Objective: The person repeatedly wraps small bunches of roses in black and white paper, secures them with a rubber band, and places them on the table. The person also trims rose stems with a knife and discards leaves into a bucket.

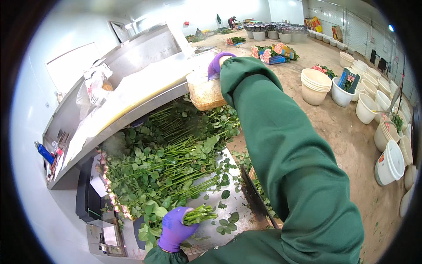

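My left hand point(178, 227), in a purple glove, is closed around a bundle of cut rose stems point(199, 215) near the front edge of a metal worktable point(242, 206). The stem ends point right, and leaves spread out behind the hand. My right hand point(217, 66), also gloved in purple, reaches into a stained white plastic tub point(206, 94) beside the raised shelf. Its fingers are hidden inside the tub, so what they touch cannot be seen. Between my hands lies a thick layer of leafy roses point(171, 155), with pale pink blooms point(112, 194) along the left side.
A metal shelf point(138, 102) with a white sheet runs above the roses, holding a plastic bag point(95, 82) and a blue bottle point(44, 153). A dark upright blade-like strip point(254, 189) borders the table's right side. White buckets point(316, 86) stand on the floor at right. Two people work far back.
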Available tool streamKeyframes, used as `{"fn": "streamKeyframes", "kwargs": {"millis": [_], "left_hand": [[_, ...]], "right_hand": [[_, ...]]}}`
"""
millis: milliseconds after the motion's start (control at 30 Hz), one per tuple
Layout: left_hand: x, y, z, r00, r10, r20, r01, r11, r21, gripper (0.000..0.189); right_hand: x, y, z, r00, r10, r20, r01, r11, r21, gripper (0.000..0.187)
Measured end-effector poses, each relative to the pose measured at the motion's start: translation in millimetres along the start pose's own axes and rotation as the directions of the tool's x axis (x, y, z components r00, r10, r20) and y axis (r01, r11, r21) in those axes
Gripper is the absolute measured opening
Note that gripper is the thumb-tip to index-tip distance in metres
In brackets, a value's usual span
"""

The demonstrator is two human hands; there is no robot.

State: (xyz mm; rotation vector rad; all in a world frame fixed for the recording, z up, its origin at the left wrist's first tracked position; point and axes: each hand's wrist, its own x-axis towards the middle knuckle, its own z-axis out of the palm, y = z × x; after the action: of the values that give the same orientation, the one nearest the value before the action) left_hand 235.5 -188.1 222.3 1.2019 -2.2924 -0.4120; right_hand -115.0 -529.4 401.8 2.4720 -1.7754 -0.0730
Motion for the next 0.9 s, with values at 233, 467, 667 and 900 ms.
{"fn": "streamKeyframes", "kwargs": {"millis": [233,467,667,900], "left_hand": [[2,-9,-14,0.993,-0.054,-0.103,0.055,0.998,0.001,0.036],[7,-10,-27,0.996,-0.089,-0.027,0.086,0.991,-0.1,0.048],[-1,-12,-50,0.994,-0.04,-0.102,0.029,0.993,-0.112,0.051],[-10,-23,-80,0.986,-0.162,0.038,0.165,0.924,-0.346,0.054]], "right_hand": [[-4,-14,-6,0.998,-0.051,0.029,0.054,0.995,-0.085,0.035],[-29,-14,-30,0.997,-0.064,-0.041,0.058,0.987,-0.149,0.034],[-76,-27,-62,0.959,0.16,-0.233,0.04,0.739,0.673,0.031],[-153,-146,-26,0.767,-0.347,-0.539,0.629,0.245,0.738,0.022]]}}
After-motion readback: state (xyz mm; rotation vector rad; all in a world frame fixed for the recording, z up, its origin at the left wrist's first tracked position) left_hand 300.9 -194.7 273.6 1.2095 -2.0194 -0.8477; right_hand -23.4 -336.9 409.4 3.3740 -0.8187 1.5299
